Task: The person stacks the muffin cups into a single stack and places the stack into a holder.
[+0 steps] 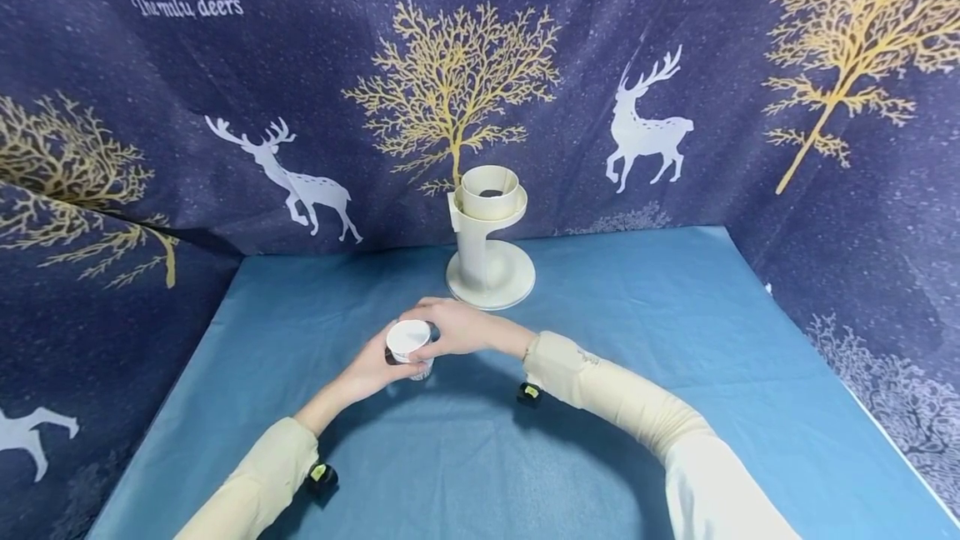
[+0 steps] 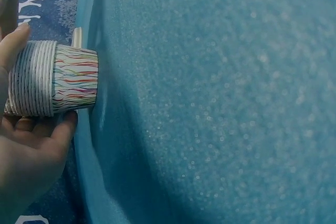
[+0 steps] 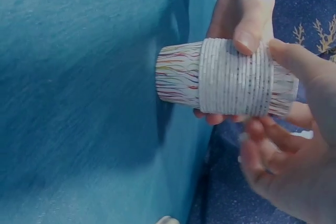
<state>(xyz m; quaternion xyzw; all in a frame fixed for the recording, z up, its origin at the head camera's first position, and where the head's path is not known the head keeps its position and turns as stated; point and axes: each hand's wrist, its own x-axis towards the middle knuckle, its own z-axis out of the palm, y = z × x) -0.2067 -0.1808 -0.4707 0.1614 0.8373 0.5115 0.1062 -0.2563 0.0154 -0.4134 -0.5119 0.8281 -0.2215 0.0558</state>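
A nested stack of paper cups (image 3: 231,80), white with wavy coloured stripes, is held upright just above the blue cloth. My left hand (image 1: 366,369) grips it around the side, the thumb across the rolled rims and fingers beneath in the left wrist view. From the other side my right hand (image 1: 461,330) pinches the uppermost paper cup (image 3: 284,93) between thumb and fingers. A strip of that cup's striped wall shows beyond the packed rims in the right wrist view. Looking down from the head view, its white inside faces up.
Behind the hands stands a cream stand (image 1: 472,252) with a round base and a raised ring holding an open-ended sleeve (image 1: 489,205). Blue cloth (image 1: 637,315) covers the table. A dark fabric backdrop (image 1: 570,90) with deer and trees rises at the back and sides.
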